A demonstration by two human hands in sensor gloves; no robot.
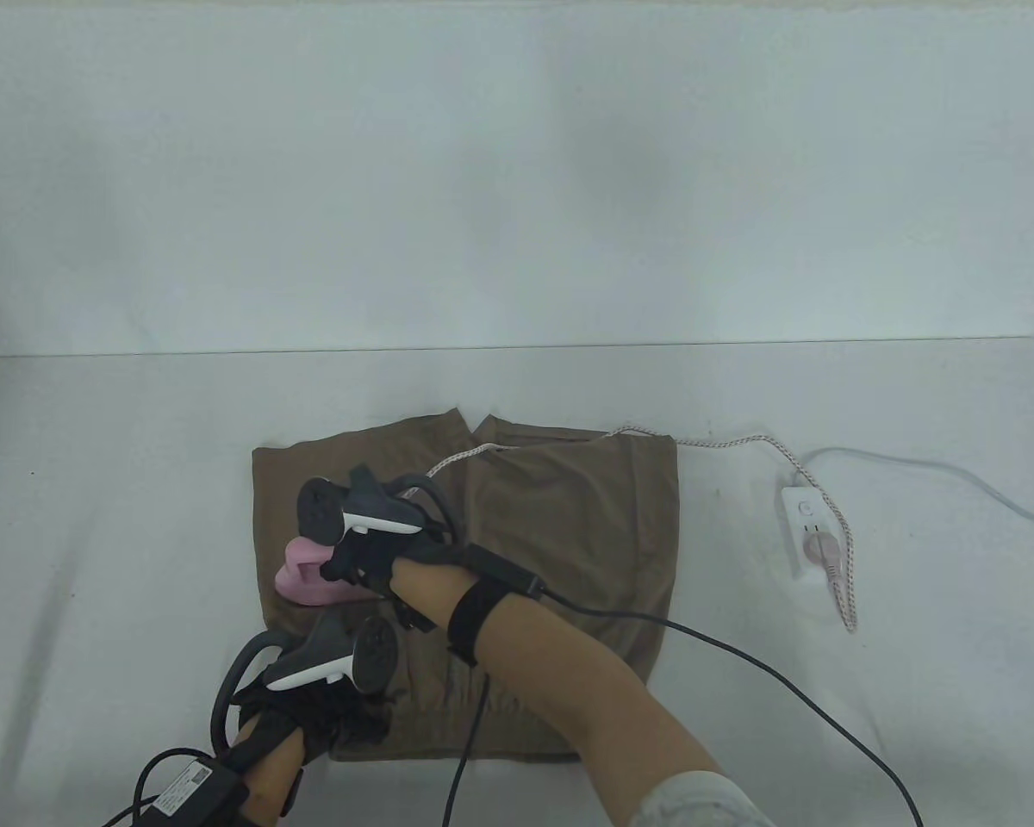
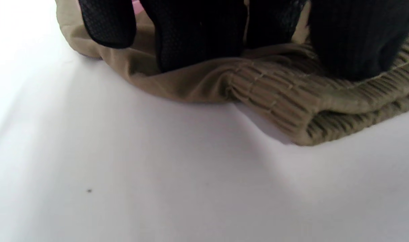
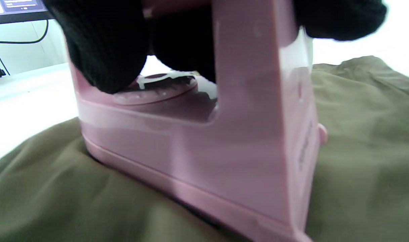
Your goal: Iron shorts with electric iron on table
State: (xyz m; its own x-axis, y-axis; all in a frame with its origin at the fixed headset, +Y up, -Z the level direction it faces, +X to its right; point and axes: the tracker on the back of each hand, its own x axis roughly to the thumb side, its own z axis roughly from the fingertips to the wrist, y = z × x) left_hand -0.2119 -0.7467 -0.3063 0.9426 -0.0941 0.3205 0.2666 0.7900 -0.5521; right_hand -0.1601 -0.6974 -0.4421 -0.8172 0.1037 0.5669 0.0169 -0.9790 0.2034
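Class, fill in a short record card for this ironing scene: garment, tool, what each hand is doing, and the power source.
garment: brown shorts, spread flat on the white table
tool: pink iron, soleplate down on the shorts' left part
right hand: grips the iron's handle
left hand: presses the ribbed waistband at the near edge
power: plug seated in the white power strip, braided cord running across the shorts
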